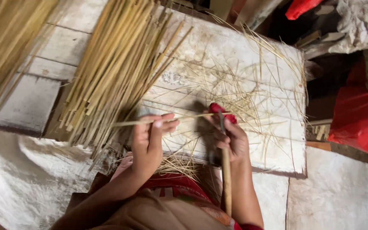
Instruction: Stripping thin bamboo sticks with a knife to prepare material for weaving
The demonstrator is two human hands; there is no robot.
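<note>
Both grips closed: left hand (148, 142) on a thin bamboo strip (171, 119), right hand (231, 138) on a wooden-handled knife (225, 170).

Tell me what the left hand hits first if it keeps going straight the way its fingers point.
The left hand points up and away over the white board. First in that line, probably, is the lower end of the big strip bundle just beyond its fingertips; depth is unclear.
</note>
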